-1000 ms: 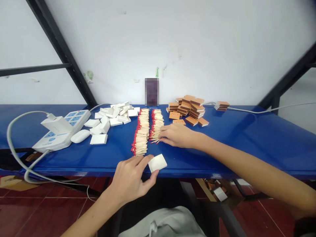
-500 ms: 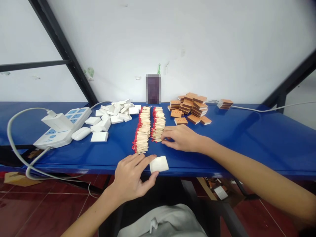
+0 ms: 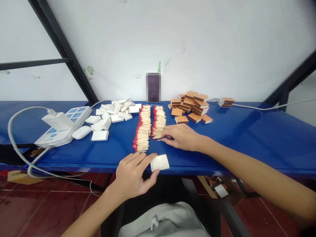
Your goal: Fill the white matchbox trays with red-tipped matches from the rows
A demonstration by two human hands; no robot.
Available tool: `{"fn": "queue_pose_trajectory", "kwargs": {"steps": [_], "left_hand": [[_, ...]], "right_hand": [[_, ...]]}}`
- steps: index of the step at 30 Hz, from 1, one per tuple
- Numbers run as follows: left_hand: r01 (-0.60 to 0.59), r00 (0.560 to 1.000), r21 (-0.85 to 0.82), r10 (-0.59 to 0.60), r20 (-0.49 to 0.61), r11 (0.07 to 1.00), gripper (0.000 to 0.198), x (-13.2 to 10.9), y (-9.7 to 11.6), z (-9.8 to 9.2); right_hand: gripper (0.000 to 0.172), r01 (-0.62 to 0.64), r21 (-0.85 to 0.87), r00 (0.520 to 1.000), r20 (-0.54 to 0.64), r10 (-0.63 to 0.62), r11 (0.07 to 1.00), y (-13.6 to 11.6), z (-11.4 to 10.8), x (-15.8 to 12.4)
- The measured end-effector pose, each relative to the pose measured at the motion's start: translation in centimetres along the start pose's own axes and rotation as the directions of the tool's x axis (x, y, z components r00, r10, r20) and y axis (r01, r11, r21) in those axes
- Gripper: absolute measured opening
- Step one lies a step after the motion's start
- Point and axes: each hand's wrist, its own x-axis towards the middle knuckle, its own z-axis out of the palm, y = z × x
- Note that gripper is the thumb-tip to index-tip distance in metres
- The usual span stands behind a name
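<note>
Near the table's front edge, my left hand (image 3: 135, 174) grips a small white tray (image 3: 160, 162) between thumb and index finger. My right hand (image 3: 181, 137) is pinched at the near end of the right row of red-tipped matches (image 3: 159, 121). One match (image 3: 159, 140) sticks out at its thumb and fingertips, its red head pointing left. A longer row of matches (image 3: 143, 131) lies to the left. White trays (image 3: 115, 112) are heaped at the back left, and orange matchboxes (image 3: 191, 105) are piled at the back right.
A white power strip (image 3: 64, 126) with a charger (image 3: 58, 121) and looping cable stands at the left, beside a white rounded case (image 3: 81, 132). A small stack of matchboxes (image 3: 226, 102) sits farther right. A blurred dark panel (image 3: 153, 87) stands against the wall.
A single match now shows at my right fingertips, apart from the row. My left hand keeps its hold on the white tray. The view has shifted slightly.
</note>
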Motion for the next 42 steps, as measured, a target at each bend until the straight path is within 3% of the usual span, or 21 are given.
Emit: {"fn": "queue_pose_trajectory", "kwargs": {"steps": [9,22,28,32,42], "left_hand": [[0.01,0.999,0.019,-0.01,0.035,1.0,0.03,0.1,0.0,-0.2],[0.006,0.998,0.022,-0.008,0.058,1.0,0.031,0.1,0.0,-0.3],[0.005,0.998,0.017,-0.006,0.058,1.0,0.031,0.1,0.0,-0.3],[0.002,0.999,0.032,-0.003,0.045,0.999,0.03,0.2,0.0,-0.3],[0.037,0.997,-0.018,-0.036,0.074,0.999,0.03,0.0,0.0,-0.3]], "right_hand": [[0.012,-0.091,0.097,0.996,-0.006,0.092,0.991,0.2,0.4,0.3],[0.013,-0.097,0.105,0.995,-0.009,0.098,0.99,-0.6,0.4,0.2],[0.012,-0.066,0.154,0.996,-0.055,0.075,0.986,-0.9,0.2,-0.1],[0.015,-0.038,0.1,0.994,-0.102,0.049,0.994,-0.2,0.4,0.0],[0.022,0.018,0.026,0.998,-0.058,-0.016,0.999,0.6,0.9,0.8]]}}
